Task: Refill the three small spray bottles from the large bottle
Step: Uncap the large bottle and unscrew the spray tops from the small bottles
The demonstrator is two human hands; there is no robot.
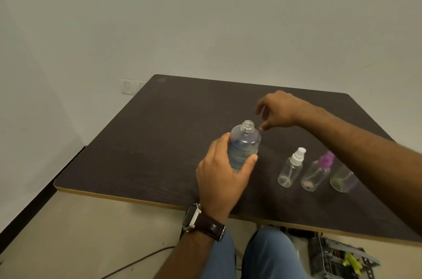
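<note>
A: Item 1, large bottle (243, 148): upright on the dark table (141, 141), left of centre, neck open with no cap on it. Your left hand (222, 178) is wrapped around its lower body. Keep that grasp low and firm so the neck stays free.

B: And my right hand (277, 110)?

A: It hovers just right of the neck, fingers curled loosely. Whether it pinches the cap or something thin and clear, I cannot tell; nothing plainly shows between the fingertips. If you do hold the cap, I would set it on the table away from the pouring path.

B: Items 2 to 4?

A: 3 small spray bottles in a row to the right of the large one, all upright and near the front edge. White-topped bottle (291, 168) nearest, purple-topped bottle (317, 171) next, third bottle (343, 179) partly behind your right forearm, its top hidden. The 2 visible tops are on and the bodies look near empty.

B: So the step?

A: Likely unscrew the white top first. Bring the small neck close under the large one and tilt slowly; narrow necks spill easily
</note>
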